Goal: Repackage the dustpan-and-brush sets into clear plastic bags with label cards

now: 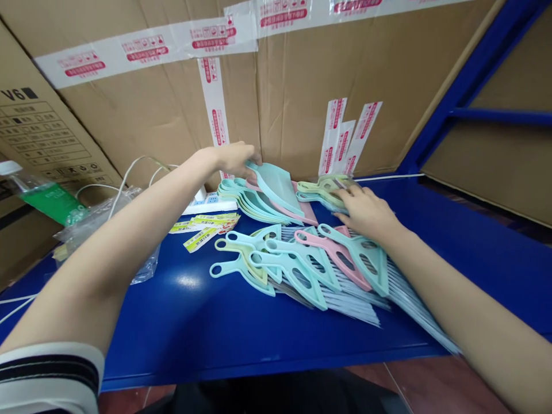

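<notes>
My left hand [236, 159] is closed on the handle end of a light blue dustpan [276, 185], tilted above a stack of blue, green and pink dustpans [254, 202]. My right hand [364, 208] reaches to the back right, its fingers and thumb around the bristle end of a pale green hand brush [323, 187]; its fingertips are partly hidden. Below that brush lies another light blue one. In front, several hand brushes spread over the table, among them a pink brush [334, 253] and a light blue brush [297, 276], their pale bristles pointing right.
The blue table [194, 328] meets a taped cardboard box [293, 86] at the back. Left of the dustpans are a white power strip [211, 202], yellow-green labels [204, 230], clear plastic bags [144, 253] and a bottle with a green label [52, 198]. A blue metal frame [466, 86] rises at right.
</notes>
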Tool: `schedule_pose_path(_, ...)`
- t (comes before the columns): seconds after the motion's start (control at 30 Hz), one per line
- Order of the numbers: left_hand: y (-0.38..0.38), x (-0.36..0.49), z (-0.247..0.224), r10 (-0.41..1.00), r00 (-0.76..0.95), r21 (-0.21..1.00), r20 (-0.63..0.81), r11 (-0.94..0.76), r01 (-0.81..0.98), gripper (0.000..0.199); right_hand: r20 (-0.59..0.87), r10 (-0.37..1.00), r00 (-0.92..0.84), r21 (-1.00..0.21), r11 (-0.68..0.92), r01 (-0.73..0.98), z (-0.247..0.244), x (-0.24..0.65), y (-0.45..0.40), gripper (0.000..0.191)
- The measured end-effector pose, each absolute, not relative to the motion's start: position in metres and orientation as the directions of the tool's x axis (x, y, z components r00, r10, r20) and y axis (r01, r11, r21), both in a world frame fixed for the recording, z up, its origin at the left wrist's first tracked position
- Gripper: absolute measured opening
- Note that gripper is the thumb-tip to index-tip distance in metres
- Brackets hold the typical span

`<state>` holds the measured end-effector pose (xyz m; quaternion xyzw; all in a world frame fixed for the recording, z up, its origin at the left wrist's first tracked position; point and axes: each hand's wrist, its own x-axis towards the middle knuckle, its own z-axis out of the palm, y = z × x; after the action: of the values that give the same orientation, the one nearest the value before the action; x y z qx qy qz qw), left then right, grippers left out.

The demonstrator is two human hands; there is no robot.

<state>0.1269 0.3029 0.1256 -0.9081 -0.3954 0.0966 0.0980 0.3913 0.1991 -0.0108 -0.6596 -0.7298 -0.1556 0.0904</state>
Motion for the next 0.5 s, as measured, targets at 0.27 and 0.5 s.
schedule_pose_path(0.27, 0.299, 0.133, 0.128, 0.744, 0.657, -0.277, -0.126, -0.662, 0.697, 0.055, 0.34, 0.931, -0.136, 0.213, 0.065, 0.975, -0.009, 0.384, 0.2, 0.035)
schedule_pose_path(0.5, 0.297, 0.134, 0.123, 0.726, 0.679, -0.228, -0.112, -0.684, 0.693, 0.056, 0.392, 0.91, -0.134, 0.232, 0.043, 0.972, -0.001, 0.388, 0.195, 0.03)
